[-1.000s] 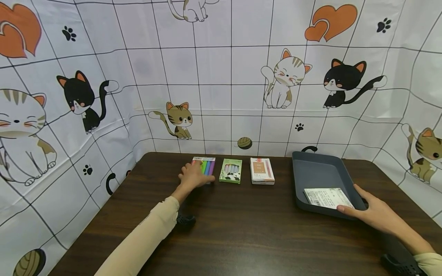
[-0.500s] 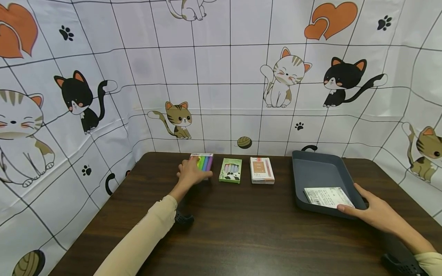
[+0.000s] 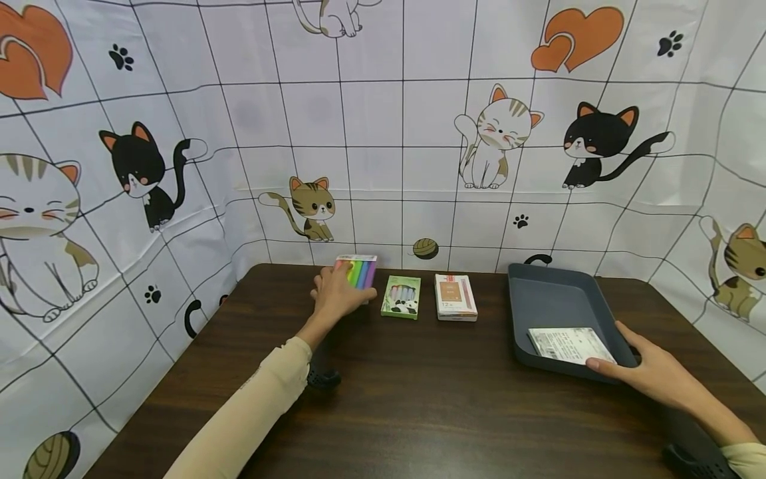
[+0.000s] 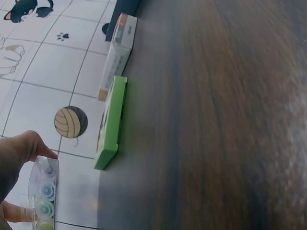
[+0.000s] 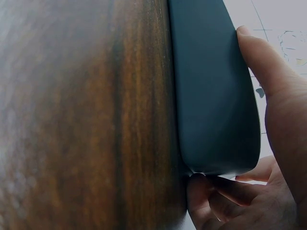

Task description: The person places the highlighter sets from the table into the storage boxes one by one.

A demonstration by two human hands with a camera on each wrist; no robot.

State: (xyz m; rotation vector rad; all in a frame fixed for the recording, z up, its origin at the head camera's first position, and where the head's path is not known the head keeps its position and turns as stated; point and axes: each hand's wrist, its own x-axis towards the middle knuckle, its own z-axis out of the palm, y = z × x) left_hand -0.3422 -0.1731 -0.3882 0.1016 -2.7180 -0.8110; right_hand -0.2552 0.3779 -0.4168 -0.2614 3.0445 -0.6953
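My left hand [image 3: 336, 293] grips a clear pack of coloured markers [image 3: 362, 274] by its sides, the thumb on the right edge. In the left wrist view the marker pack [image 4: 45, 189] shows a row of round ends, and it stands apart from the dark table. My right hand [image 3: 649, 372] holds the near right corner of a dark grey tray [image 3: 547, 293], thumb over the rim. Under that corner, the fingers [image 5: 230, 201] curl against the tray wall in the right wrist view. A white packet with printed text [image 3: 568, 344] lies inside the tray at its near end.
Just right of the left hand lies a green box with pens and a panda on it [image 3: 401, 297]. Beyond that sits a white box with a tan panel [image 3: 455, 297], left of the tray. A cat-print cloth [image 3: 371, 120] hangs behind the brown table [image 3: 419, 399].
The marker pack has come up off the table, after a small shift left. My left hand has risen slightly with it. My right hand and the tray stay put.
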